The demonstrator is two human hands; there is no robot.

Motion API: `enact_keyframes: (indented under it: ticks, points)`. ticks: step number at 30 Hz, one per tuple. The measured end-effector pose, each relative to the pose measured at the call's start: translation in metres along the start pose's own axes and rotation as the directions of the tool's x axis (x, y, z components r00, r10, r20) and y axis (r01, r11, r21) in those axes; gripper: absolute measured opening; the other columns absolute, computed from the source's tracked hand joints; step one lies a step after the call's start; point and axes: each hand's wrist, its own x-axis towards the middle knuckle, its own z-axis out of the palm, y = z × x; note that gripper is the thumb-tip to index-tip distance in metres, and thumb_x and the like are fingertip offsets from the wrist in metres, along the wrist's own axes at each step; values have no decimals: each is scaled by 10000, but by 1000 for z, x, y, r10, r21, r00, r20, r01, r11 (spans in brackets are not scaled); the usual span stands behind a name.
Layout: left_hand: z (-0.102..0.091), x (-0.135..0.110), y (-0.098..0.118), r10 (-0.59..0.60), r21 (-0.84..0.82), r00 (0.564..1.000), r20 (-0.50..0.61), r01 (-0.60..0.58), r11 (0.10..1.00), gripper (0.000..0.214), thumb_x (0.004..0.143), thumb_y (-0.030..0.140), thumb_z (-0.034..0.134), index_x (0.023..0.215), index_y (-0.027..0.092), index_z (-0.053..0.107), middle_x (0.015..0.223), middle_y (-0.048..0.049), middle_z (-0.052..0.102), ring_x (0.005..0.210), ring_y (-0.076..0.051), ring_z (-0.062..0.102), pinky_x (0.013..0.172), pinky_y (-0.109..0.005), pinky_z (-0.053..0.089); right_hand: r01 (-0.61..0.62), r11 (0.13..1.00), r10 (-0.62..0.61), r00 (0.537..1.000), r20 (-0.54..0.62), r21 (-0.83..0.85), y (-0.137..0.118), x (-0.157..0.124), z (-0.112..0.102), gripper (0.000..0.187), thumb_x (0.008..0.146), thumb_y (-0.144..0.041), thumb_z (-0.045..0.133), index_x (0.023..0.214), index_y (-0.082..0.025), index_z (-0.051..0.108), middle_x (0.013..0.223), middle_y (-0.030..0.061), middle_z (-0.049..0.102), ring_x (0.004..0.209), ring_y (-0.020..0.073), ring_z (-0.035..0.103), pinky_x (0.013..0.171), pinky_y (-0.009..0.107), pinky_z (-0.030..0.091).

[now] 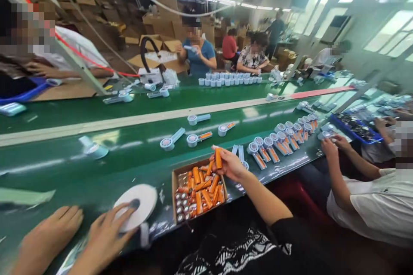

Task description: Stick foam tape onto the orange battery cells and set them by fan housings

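My right hand (230,164) pinches an orange cylindrical battery (218,158) above the right back corner of a cardboard box (174,189). Loose orange batteries (201,185) lie jumbled inside, while several stand on end in the front left corner. My left hand (108,230) is at a white disc-like roll (146,200) with a dark centre, its fingers over the top and thumb by the near edge. Light-blue handheld fans (192,139) lie beyond the box, some with orange batteries in their open handles.
Another person's hand (53,230) rests at the left. A row of fans (272,142) runs right toward a co-worker's hands (334,144). A blue tray (356,129) holds small dark parts. White cups (229,80) line the far side of the green table (129,172).
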Motion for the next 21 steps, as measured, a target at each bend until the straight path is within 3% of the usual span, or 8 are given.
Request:
enact_keyframes:
  ticks: [2,5,7,9,11,13,15,21]
  points:
    - [-5,4,23,-13,36,1000,-28,14,999,330,942,435,576,1212,353,747,1259,-43,739,1157,-349,647,1033,-575,544,-4,1000,3,998,62,11,-3,-11,11,562,850,-583,821,1260,-249,632,894,-4,691,596,113,566,438,183,301]
    - [-16,37,72,44,-2,999,-9,-44,999,366,948,328,636,1299,240,694,1331,-115,715,1388,-372,516,1156,-548,483,11,998,-2,990,138,-63,-3,-25,22,485,849,-578,841,1130,-245,628,908,-28,671,560,67,455,448,170,250]
    - [-23,60,102,96,-45,995,-10,-97,994,382,962,263,643,1341,221,664,1308,-110,729,1408,-366,495,1164,-536,485,42,983,-11,986,165,-181,0,-30,25,446,850,-532,861,1082,-247,609,979,-23,683,591,66,461,476,170,311]
    - [-29,75,122,138,-54,990,-6,-138,989,388,963,209,637,1350,207,663,1312,-101,735,1401,-361,497,1150,-522,501,162,927,-104,977,185,-338,2,-31,25,402,866,-489,858,1102,-249,638,1084,9,685,764,108,581,633,214,491]
    - [-31,82,131,183,-30,983,2,-182,983,386,958,171,631,1340,180,680,1327,-98,737,1394,-355,502,1149,-508,512,328,804,-248,943,221,-497,2,-30,23,332,910,-459,813,1143,-248,706,1158,43,667,1032,171,637,911,308,558]
    - [-30,84,132,223,5,975,16,-223,975,371,956,146,628,1318,157,707,1340,-86,740,1384,-353,509,1153,-494,518,423,646,-334,905,263,-635,0,-29,21,292,936,-411,780,1183,-257,760,1141,54,676,1134,205,641,1048,363,526]
    - [-28,85,130,246,31,969,32,-247,969,357,952,123,628,1292,146,735,1347,-66,743,1380,-353,512,1165,-481,517,410,540,-331,906,262,-735,-2,-28,19,336,933,-376,776,1249,-264,769,1103,54,731,1064,216,688,1039,384,545]
    - [-27,83,127,236,45,969,70,-239,970,421,935,91,637,1339,155,738,1350,-63,743,1416,-357,481,1169,-474,527,295,365,-168,954,249,-883,-16,-31,17,474,994,-371,657,1443,-223,684,1090,77,823,927,245,764,921,385,606]
